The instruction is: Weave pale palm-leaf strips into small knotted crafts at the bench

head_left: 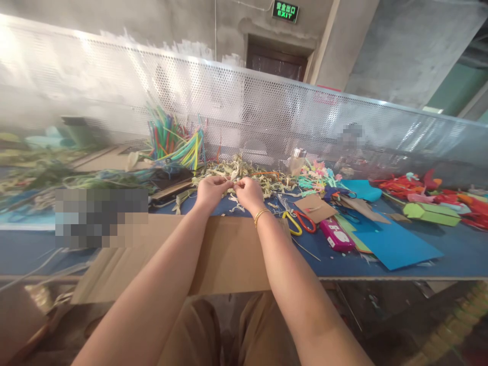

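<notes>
On the blue table (pixel 457 251), head view | left hand (pixel 209 194) and right hand (pixel 249 194) are hovering at near edge of pale strips (pixel 237 168), fingertips nearly meeting; cannot tell if gripping one | strips are lying beyond cardboard (pixel 233 254), looking light, limp, tearable; ends probably suiting a pinch | long axes are pointing every way

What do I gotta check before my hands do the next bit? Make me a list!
1. Left hand and right hand both in view: ok, fingertips close together.
2. Something pinched firmly: cannot tell, too small to see.
3. Crinkly pale yellow-green strips within reach: ok, heaped around and beyond the fingertips.
4. Yellow and orange-red looped scissor handles away from fingertips: ok, lying right of the right wrist.
5. Flat brown cardboard sheet fully on the blue tabletop: not ok, its near edge sticks out.
</notes>
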`<state>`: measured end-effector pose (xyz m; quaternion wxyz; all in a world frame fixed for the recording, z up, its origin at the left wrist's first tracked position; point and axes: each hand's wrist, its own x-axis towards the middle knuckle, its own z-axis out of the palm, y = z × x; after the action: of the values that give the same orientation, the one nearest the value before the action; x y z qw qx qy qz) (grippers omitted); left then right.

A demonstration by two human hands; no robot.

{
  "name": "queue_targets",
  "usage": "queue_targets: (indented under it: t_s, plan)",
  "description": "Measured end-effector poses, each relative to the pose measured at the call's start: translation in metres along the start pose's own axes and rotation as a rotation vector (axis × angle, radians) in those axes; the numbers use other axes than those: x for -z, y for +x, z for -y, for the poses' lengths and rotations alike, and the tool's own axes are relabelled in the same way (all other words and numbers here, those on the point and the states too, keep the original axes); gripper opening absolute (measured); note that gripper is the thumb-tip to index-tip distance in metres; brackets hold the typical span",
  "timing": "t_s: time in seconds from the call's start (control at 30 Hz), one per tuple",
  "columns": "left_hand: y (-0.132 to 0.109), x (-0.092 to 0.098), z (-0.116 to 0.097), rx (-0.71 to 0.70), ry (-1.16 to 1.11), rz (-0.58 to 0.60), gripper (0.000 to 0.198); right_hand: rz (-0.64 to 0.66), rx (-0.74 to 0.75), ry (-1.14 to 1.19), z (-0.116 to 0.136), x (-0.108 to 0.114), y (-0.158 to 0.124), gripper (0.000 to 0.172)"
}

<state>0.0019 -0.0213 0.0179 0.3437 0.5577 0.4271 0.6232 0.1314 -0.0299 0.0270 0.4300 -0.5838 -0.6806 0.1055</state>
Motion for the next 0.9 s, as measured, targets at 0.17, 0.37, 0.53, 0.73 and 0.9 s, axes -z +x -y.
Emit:
queue_targets:
  t_s: [0.17, 0.37, 0.53, 0.73, 0.9]
  plan:
    - [0.002, 0.005, 0.003, -0.031, 0.097, 0.011, 0.02, 0.023, -0.022, -0.042, -0.002, 0.004, 0.0, 0.015]
    - [0.0, 0.006, -0.002, 0.056, -0.059, 0.036, 0.026, 0.029, -0.015, 0.026, -0.004, 0.004, 0.0, 0.015]
    - [-0.003, 0.004, -0.009, 0.115, -0.159, 0.05, 0.032, 0.001, 0.014, 0.21, -0.007, 0.001, 0.003, 0.012]
    - [-0.007, 0.003, -0.015, 0.072, -0.089, 0.041, 0.025, -0.027, 0.085, 0.201, -0.003, 0.003, 0.001, 0.011]
    - [-0.008, 0.003, -0.015, 0.043, 0.004, -0.004, 0.023, -0.079, 0.134, 0.094, 0.002, 0.006, -0.003, 0.011]
